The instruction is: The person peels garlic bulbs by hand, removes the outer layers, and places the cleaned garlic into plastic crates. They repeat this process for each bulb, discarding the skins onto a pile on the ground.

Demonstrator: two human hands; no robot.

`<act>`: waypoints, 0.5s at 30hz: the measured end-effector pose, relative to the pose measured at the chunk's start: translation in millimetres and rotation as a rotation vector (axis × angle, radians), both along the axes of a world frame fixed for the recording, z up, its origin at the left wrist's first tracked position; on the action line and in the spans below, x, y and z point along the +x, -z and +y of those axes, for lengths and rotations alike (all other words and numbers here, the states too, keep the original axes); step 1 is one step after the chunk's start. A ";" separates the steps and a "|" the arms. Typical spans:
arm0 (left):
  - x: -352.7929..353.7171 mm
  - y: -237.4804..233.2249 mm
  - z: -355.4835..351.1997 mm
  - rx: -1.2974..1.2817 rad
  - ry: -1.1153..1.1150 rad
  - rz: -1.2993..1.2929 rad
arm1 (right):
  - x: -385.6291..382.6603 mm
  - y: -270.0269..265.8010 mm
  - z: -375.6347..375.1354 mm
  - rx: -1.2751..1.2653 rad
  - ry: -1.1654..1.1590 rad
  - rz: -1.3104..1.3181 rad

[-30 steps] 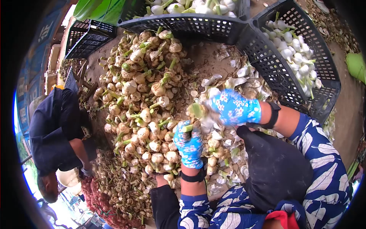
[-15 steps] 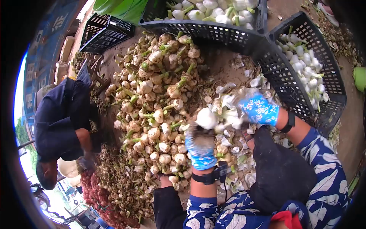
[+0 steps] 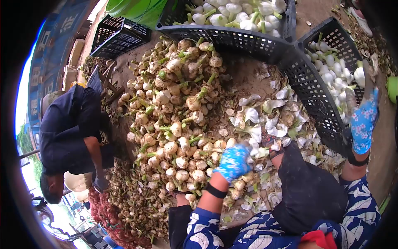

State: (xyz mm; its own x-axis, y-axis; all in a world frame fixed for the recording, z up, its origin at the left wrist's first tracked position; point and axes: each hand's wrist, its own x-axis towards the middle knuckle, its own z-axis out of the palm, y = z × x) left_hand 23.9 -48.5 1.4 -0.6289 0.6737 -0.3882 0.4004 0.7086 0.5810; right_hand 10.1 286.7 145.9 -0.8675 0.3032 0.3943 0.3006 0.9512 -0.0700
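Note:
My right hand point(image 3: 364, 120), in a blue flowered glove, is raised at the right crate point(image 3: 300, 76), its fingers stretched apart and blurred. Just beyond the palm is a white garlic bulb point(image 3: 359, 75) with a green stem, apparently loose from the fingers. Peeled white bulbs point(image 3: 331, 68) fill part of that crate. My left hand point(image 3: 234, 162), gloved alike, is at the right edge of a heap of unpeeled garlic bulbs point(image 3: 170, 147). Its fingers are smeared by motion, and whatever they touch cannot be made out. Loose white garlic skins point(image 3: 251, 120) lie beyond it.
A second black crate point(image 3: 232, 34) of peeled bulbs stands at the back, beside a green tub point(image 3: 139, 10) and another black crate point(image 3: 118, 37). A co-worker point(image 3: 72, 128) bends over at the left, near a red mesh sack point(image 3: 110, 216).
My right hand has swung right from the skins to the right crate. The peeled bulb has left my left hand, which has shifted slightly right. A bulb now shows at the right crate.

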 end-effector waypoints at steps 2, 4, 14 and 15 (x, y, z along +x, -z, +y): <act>-39.1 7.4 -21.5 0.010 -0.287 0.357 | 1.5 11.7 -10.9 -0.207 -0.168 0.165; -87.2 20.8 -41.7 -0.178 -0.596 0.681 | 1.9 26.9 -53.8 -0.891 -0.222 0.066; -81.4 5.5 -6.8 0.248 -0.868 0.308 | -68.2 162.8 -158.6 -1.356 -0.684 -0.483; -65.5 -0.9 3.4 0.347 -0.884 0.167 | -65.8 174.0 -162.4 -1.357 -0.724 -0.436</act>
State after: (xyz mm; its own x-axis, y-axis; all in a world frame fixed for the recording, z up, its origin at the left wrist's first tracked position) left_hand -41.6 -45.1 2.4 -0.9932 -0.0094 -0.1160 -0.0989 0.5934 0.7988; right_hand -55.7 124.3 -28.2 -0.9466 -0.3001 -0.1178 0.0571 0.2034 -0.9774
